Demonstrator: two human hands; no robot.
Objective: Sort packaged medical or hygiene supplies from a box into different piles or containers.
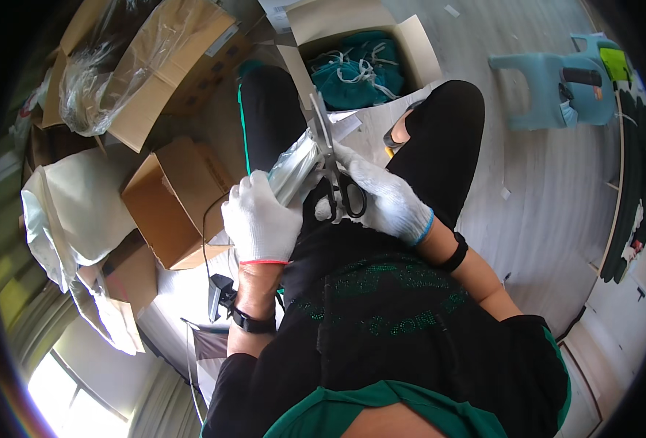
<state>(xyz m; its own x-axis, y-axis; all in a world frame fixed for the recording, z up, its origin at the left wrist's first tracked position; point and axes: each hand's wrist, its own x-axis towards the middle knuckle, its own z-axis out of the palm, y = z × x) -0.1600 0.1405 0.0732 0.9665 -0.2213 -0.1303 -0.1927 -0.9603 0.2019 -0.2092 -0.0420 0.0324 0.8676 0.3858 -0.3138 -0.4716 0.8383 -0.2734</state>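
Both of my hands wear white knit gloves. My right hand (392,197), with a blue cuff, is closed around a pair of scissors (328,150). Their black handle loops lie near my lap, and the metal blades point away from me. A glove finger shows at the left loop. My left hand (261,223), with a red cuff, is closed on a shiny, whitish bundle (293,171) that looks like plastic film or strips. The bundle's upper end lies just left of the scissor blades. I cannot tell whether the blades touch it.
Beyond my knees, an open carton (418,55) holds green fabric items (363,69) with white ties. On the left stand an open brown box (162,212) and a large carton (191,47) with clear plastic film. Light-blue stools (531,87) stand at right.
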